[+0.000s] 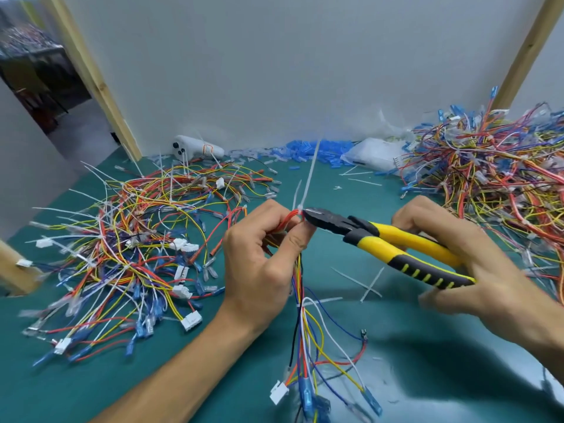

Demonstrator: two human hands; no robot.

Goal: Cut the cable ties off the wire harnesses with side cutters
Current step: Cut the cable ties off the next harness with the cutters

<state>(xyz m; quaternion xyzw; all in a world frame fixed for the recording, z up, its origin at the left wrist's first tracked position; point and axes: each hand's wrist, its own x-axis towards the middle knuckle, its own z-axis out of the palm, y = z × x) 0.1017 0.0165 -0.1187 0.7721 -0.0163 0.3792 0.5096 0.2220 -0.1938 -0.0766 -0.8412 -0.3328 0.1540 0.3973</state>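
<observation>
Centrally, left hand (259, 257) pinching thin coloured harness (301, 319), right hand (476, 270) gripping yellow-black side cutters (396, 242), slim white cable tie (309, 178)

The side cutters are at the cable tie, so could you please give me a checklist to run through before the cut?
1. Harness held firm: the left hand grips the wire harness just below the tie: ok.
2. Tool held firm: the right hand grips both handles of the side cutters: ok.
3. Cutter tips at the cable tie: they meet its head: ok.
4. Blades on the tie only, not on the red wires: cannot tell, too small.
5. Left hand clear of the blades: its thumb lies just under the tips: not ok, in my judgement.
</observation>
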